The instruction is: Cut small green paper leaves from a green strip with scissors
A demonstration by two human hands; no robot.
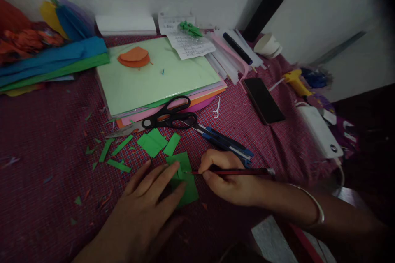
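Note:
A piece of green paper [189,191] lies on the checked cloth in front of me. My left hand [151,193] rests flat across its left part, fingers stretched out, with a smaller green strip [180,170] under the fingertips. In my right hand [228,176] is a dark red pencil [243,171], pinched near its point, the tip touching or just above the green paper. Beyond the hands lie cut green paper pieces [152,142] and black-handled scissors [168,119]. A blue-and-black cutter [226,141] lies close past my right hand.
A stack of coloured paper sheets [145,86] carries orange paper petals [134,57]. Rightward are a phone [263,100], a marker [237,48], white cups [268,45], a yellow glue gun [296,83] and a white power strip [319,129]. Folded coloured paper [55,57] lies at the left back.

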